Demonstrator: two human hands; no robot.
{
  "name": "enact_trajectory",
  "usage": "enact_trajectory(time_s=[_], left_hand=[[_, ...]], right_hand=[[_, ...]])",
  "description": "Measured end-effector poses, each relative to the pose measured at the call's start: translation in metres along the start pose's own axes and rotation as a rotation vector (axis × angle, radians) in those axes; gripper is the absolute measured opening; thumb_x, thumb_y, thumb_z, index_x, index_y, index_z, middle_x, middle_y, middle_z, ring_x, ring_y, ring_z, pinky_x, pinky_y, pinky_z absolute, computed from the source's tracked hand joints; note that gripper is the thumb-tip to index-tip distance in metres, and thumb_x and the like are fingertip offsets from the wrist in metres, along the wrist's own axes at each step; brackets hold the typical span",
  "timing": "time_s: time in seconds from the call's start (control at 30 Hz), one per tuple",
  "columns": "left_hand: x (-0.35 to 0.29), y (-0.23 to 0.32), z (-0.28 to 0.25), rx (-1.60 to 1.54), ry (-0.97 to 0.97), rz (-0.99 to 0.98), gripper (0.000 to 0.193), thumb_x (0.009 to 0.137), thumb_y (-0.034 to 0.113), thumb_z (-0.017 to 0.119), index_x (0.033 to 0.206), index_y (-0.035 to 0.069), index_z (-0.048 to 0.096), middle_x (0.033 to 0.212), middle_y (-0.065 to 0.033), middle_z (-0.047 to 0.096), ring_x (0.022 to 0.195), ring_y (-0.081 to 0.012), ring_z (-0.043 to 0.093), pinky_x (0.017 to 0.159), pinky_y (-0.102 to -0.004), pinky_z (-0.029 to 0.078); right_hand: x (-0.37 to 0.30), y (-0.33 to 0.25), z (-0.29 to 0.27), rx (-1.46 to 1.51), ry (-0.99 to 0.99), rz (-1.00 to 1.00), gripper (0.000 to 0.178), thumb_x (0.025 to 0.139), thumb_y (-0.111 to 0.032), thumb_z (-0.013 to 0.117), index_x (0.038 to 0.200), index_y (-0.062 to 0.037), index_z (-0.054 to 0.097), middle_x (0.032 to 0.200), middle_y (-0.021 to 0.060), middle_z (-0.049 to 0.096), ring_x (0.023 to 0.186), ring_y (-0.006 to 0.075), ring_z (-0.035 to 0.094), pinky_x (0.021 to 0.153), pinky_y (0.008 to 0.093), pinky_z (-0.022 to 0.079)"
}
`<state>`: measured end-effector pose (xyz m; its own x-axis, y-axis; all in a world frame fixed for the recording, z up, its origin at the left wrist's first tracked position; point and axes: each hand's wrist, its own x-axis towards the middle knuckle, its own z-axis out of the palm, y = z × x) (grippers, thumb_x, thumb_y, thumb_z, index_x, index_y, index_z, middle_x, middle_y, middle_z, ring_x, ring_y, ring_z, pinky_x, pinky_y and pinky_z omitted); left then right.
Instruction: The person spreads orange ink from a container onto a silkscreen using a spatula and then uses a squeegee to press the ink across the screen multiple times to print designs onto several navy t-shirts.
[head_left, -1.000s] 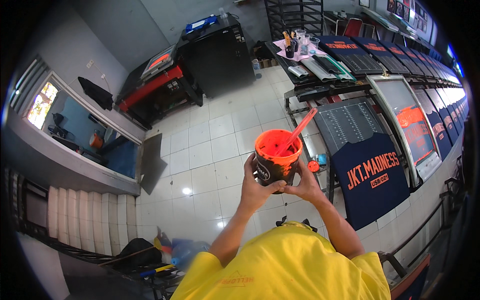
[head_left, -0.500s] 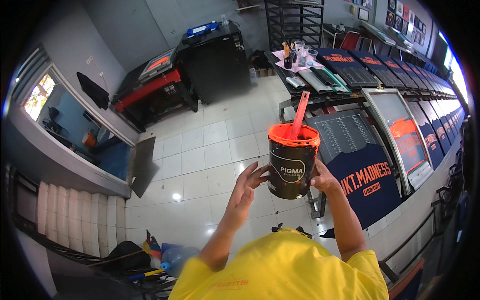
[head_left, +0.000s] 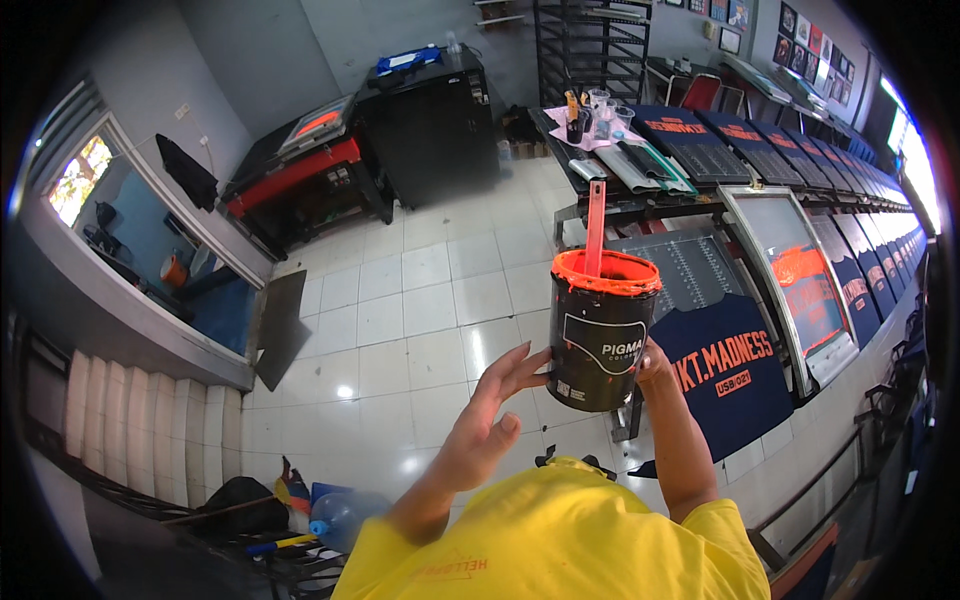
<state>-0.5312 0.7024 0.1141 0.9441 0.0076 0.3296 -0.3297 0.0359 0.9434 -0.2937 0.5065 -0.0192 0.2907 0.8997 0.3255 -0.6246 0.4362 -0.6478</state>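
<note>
A black tub of orange ink (head_left: 598, 345) hangs in front of me above the tiled floor, its rim thickly smeared with orange. Out of it rises the long red-orange handle of a stirring tool (head_left: 596, 228), whose lower end is hidden inside. My right hand (head_left: 652, 362) grips the tub's right side, most of its fingers hidden behind the wall. At the left side, the stretched fingertips of my left hand (head_left: 490, 420) reach the tub's edge, with the thumb held apart. To its right lies a navy shirt (head_left: 735, 395) with orange print on a platen.
A screen frame (head_left: 800, 275) smeared with orange stands right of the shirt. Rows of navy shirts (head_left: 675, 125) run along the long printing table. Cups (head_left: 600, 115) stand at its near corner. A black cabinet (head_left: 430, 130) is farther back; steps (head_left: 150, 430) lie left.
The tub has turned, its label shifting rightward, and it has moved slightly right and down. The tool's handle stands more upright. My left thumb has spread away from the fingers.
</note>
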Motion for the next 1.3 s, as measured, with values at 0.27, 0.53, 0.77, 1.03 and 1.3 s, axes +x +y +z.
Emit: enact_trajectory(time_s=[0.27,0.53,0.77,1.03,1.3], left_hand=[[-0.005,0.011,0.006,0.01,-0.023,0.034,0.081,0.1,0.047,0.05,0.153,-0.001,0.014,0.154,-0.0223,0.033,0.135,-0.0325,0.043,0.114,-0.0489,0.023],[-0.01,0.014,0.011,0.025,-0.024,0.036,0.078,0.101,0.042,0.051,0.153,-0.002,0.013,0.154,-0.0235,0.032,0.135,-0.0339,0.043,0.114,-0.0493,0.024],[-0.011,0.02,0.018,0.066,0.047,0.001,0.087,0.097,0.056,0.049,0.151,-0.003,0.018,0.15,-0.026,0.038,0.132,-0.0359,0.046,0.114,-0.0533,0.024],[-0.013,0.016,0.014,0.069,-0.012,-0.007,0.08,0.099,0.041,0.054,0.154,0.0,0.013,0.154,-0.0223,0.035,0.133,-0.0323,0.045,0.114,-0.051,0.022],[-0.011,0.018,0.02,0.109,0.037,-0.036,0.085,0.097,0.051,0.052,0.152,-0.003,0.017,0.15,-0.0258,0.039,0.131,-0.0327,0.047,0.114,-0.0514,0.023]], right_hand=[[0.0,0.011,-0.024,0.052,-0.027,0.001,0.088,0.059,-0.022,0.089,0.133,0.0085,0.051,0.13,0.0199,0.062,0.114,0.0295,0.063,0.1,0.0431,0.05],[-0.002,0.015,-0.029,0.027,-0.064,0.027,0.088,0.061,-0.024,0.088,0.134,0.0085,0.051,0.131,0.0196,0.061,0.115,0.0295,0.063,0.1,0.0429,0.05],[-0.002,0.02,-0.026,0.045,-0.049,0.034,0.09,0.061,-0.024,0.088,0.135,0.008,0.049,0.131,0.0194,0.06,0.116,0.0291,0.062,0.101,0.0426,0.049],[-0.008,0.021,-0.021,0.053,-0.021,0.038,0.091,0.061,-0.025,0.088,0.137,0.0074,0.048,0.133,0.0191,0.06,0.118,0.0286,0.061,0.102,0.0423,0.049],[-0.007,0.022,-0.019,0.052,-0.003,0.053,0.095,0.061,-0.026,0.088,0.139,0.0066,0.045,0.134,0.0181,0.058,0.119,0.027,0.06,0.103,0.0407,0.047]])
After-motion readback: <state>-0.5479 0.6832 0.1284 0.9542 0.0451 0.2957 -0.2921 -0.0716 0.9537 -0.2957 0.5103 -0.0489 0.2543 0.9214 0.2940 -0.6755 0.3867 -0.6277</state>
